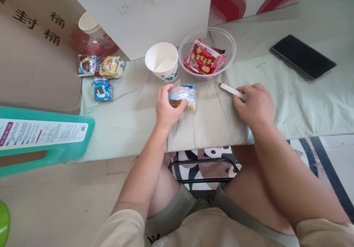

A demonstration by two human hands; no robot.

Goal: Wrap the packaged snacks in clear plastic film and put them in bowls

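My left hand point(168, 106) is closed around a small snack packet point(188, 92) with a blue and clear wrapper. Part of the packet is covered by my thumb and fingers. In my right hand point(256, 105) is a white utility knife point(232, 91), its metal tip pointing up and to the left. A white paper cup point(162, 60) with a blue-green pattern stands just beyond my left hand. To its right, a clear plastic bowl point(231, 62) holds several red and pink packets point(205, 58).
Several wrapped snacks point(110, 68) and a blue packet point(102, 90) lie at the left. A smartphone point(303, 57) rests at the right. Behind stand a white box point(155, 10) and a brown carton point(41, 62). A teal jug point(69, 149) is at the near left.
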